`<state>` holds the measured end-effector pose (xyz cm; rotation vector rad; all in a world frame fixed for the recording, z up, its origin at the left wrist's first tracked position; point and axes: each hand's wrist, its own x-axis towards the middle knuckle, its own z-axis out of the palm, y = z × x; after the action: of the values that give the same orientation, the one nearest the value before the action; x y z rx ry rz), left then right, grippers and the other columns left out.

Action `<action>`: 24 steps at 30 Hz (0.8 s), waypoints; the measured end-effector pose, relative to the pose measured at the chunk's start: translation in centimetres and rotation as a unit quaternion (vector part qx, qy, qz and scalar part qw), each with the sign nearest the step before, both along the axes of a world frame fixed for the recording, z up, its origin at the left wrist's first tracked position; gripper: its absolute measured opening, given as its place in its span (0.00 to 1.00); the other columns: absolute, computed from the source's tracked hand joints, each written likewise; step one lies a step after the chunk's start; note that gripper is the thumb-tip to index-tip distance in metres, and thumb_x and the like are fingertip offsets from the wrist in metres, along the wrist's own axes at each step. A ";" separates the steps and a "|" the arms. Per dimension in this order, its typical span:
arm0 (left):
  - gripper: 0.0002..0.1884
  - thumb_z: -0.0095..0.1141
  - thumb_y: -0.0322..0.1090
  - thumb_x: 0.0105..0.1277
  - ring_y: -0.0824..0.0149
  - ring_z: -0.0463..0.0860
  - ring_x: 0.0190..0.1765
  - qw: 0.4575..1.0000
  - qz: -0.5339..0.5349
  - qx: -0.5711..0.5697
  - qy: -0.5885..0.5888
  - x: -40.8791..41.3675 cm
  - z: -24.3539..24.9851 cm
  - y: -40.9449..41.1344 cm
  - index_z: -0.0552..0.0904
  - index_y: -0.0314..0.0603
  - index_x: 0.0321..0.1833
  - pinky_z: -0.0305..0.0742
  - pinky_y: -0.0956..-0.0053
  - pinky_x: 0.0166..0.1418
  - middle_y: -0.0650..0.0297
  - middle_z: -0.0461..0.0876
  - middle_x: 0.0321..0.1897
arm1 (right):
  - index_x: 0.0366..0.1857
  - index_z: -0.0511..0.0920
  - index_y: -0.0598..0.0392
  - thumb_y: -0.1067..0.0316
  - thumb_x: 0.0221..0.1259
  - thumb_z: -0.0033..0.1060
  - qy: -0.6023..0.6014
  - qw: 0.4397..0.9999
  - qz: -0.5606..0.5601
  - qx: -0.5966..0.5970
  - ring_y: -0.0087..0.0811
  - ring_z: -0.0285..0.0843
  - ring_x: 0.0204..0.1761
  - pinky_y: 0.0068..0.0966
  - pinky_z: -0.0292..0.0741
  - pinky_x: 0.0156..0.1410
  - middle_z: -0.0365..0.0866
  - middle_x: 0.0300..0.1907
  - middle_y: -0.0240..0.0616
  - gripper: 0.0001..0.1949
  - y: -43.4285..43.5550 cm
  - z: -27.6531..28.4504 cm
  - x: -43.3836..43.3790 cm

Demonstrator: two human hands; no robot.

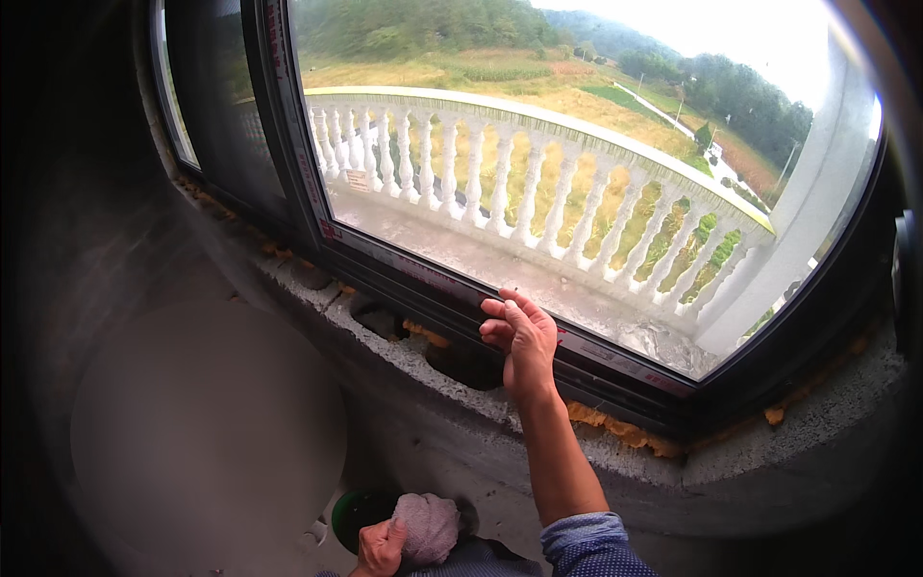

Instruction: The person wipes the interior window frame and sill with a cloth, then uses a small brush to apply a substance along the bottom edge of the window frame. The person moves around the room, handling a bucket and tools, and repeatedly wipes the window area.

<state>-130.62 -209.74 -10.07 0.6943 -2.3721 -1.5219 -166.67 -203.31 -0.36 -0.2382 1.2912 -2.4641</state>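
Observation:
My left hand [381, 547] grips a bunched pinkish towel [427, 528] low in front of me. My right hand [525, 333] reaches up to the lower rail [433, 272] of a dark-framed window, its fingers loosely bent and apart with nothing visible in them. Whether its fingertips touch the rail cannot be told. The glass pane [447, 180] rises behind that hand. Strips of protective film with red printing cling to the frame.
Beneath the frame runs a rough hollow-block sill [404, 368] with open cavities and orange expanding foam [624, 429]. A green bucket [350, 516] stands on the floor beside the towel. Outside the glass is a white balustrade [526, 195]. A blurred disc hides the lower left.

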 end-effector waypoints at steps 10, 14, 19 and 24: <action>0.16 0.49 0.41 0.76 0.40 0.83 0.39 1.000 0.017 0.004 0.006 -2.2 1.4 0.6 0.85 0.35 0.48 0.77 0.59 0.42 0.42 0.84 0.35 | 0.62 0.72 0.69 0.71 0.74 0.54 0.040 0.998 -0.032 -0.025 0.28 0.85 0.31 0.23 0.82 0.38 0.87 0.48 0.51 0.18 0.4 0.3 -0.3; 0.17 0.50 0.43 0.77 0.40 0.83 0.38 0.999 0.012 0.035 -0.026 -1.8 1.2 -0.2 0.85 0.37 0.48 0.77 0.58 0.41 0.42 0.84 0.35 | 0.63 0.73 0.67 0.72 0.72 0.56 0.048 0.998 -0.041 0.018 0.28 0.86 0.32 0.25 0.82 0.39 0.87 0.48 0.51 0.18 0.3 0.2 0.5; 0.25 0.51 0.50 0.76 0.58 0.77 0.22 0.997 0.026 0.065 0.014 -2.2 -1.7 -1.3 0.80 0.33 0.27 0.69 0.63 0.29 0.49 0.76 0.18 | 0.64 0.70 0.68 0.73 0.71 0.57 0.002 0.999 -0.053 -0.007 0.29 0.86 0.31 0.24 0.83 0.37 0.86 0.50 0.53 0.20 0.0 0.7 1.0; 0.25 0.52 0.49 0.76 0.60 0.74 0.20 0.998 0.036 0.041 0.029 -2.6 -0.8 -1.6 0.79 0.33 0.26 0.67 0.64 0.27 0.50 0.75 0.16 | 0.63 0.68 0.72 0.74 0.70 0.57 -0.010 0.995 -0.076 -0.061 0.32 0.86 0.31 0.25 0.85 0.37 0.85 0.51 0.56 0.21 -0.7 0.8 1.0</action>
<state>-133.17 -211.36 -10.85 0.7346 -2.2275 -1.5950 -165.63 -203.97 0.46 -0.1506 1.1915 -2.6702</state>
